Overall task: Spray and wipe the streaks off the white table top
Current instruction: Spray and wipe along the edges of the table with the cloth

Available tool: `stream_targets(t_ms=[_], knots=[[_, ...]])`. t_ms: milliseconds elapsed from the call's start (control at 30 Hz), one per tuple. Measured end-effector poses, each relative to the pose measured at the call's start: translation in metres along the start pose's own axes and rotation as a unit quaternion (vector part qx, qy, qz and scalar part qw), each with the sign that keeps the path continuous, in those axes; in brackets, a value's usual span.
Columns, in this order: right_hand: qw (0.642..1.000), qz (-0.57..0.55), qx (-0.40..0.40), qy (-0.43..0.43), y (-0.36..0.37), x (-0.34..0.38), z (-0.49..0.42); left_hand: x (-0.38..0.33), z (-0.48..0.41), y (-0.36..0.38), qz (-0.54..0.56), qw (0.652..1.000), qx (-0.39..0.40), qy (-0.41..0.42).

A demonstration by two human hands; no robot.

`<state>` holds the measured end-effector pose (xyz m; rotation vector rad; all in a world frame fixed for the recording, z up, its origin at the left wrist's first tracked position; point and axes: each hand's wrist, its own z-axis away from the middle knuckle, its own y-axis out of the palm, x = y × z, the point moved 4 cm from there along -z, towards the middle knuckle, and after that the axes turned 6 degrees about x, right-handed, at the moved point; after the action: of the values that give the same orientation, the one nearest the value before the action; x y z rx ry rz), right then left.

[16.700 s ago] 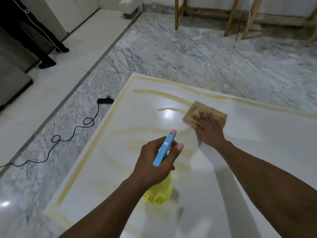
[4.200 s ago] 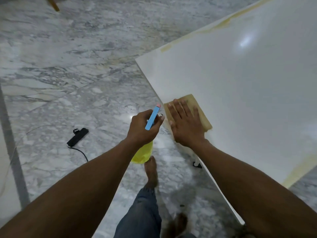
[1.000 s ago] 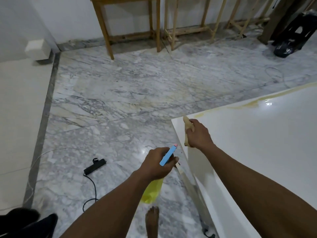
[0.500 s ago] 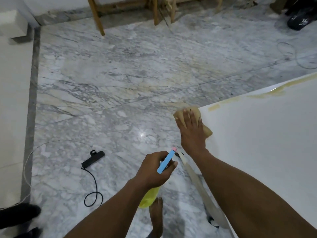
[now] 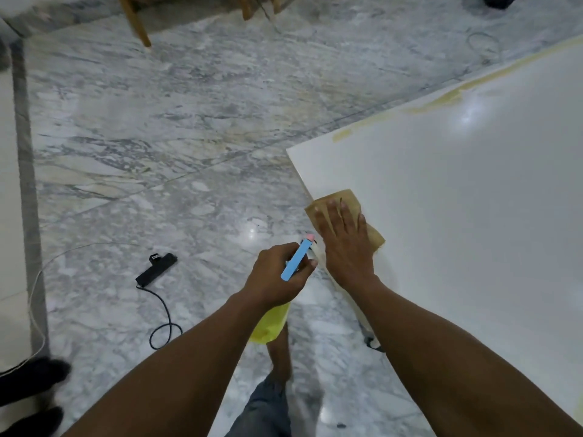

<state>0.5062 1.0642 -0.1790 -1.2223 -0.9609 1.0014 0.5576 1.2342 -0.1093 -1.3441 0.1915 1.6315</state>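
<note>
The white table top (image 5: 467,197) fills the right side, with its near corner at centre. Yellowish streaks (image 5: 448,99) run along its far edge. A tan cloth (image 5: 350,197) lies flat on the table's left edge. My right hand (image 5: 345,244) presses on the cloth with straight fingers. Just left of it, off the table, my left hand (image 5: 277,279) grips a spray bottle (image 5: 268,326) with a yellow body and a blue trigger head. The bottle hangs over the floor.
Marble floor (image 5: 176,127) surrounds the table. A black plug with a cord (image 5: 156,272) lies on the floor to the left. Wooden furniture legs (image 5: 135,23) stand at the back. My bare foot (image 5: 279,354) is below the bottle. Another person's dark shoes (image 5: 34,376) are at bottom left.
My right hand has slid the cloth back from the table's corner along the left edge toward me. The left hand still holds the bottle beside it.
</note>
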Motion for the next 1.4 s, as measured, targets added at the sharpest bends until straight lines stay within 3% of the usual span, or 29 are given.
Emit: stream_targets(t_ms=[567,700,1000,1133,1267,1333,1400], knots=[[0.994,-0.011,0.023,0.102,0.035,-0.05,0.379,-0.026,0.199,0.192,-0.05,0.995,0.053,0.065],[0.993,-0.021,-0.009,0.113,0.04,-0.054,0.443,-0.022,0.23,0.221,-0.062,0.994,0.058,0.07],[0.992,-0.018,0.021,0.124,0.057,-0.074,0.548,-0.011,0.279,0.26,-0.069,0.99,0.093,0.083],[0.984,-0.111,0.036,0.135,0.07,-0.082,0.602,-0.014,0.292,0.265,-0.075,0.99,0.086,0.079],[0.914,-0.312,-0.047,0.255,0.033,-0.088,0.591,-0.025,0.294,0.262,-0.085,0.989,0.086,0.086],[0.85,-0.396,-0.088,0.337,0.005,-0.097,0.572,-0.034,0.294,0.26,-0.086,0.988,0.086,0.091],[0.753,-0.495,-0.104,0.421,-0.023,-0.112,0.551,-0.047,0.292,0.256,-0.077,0.989,0.091,0.092]])
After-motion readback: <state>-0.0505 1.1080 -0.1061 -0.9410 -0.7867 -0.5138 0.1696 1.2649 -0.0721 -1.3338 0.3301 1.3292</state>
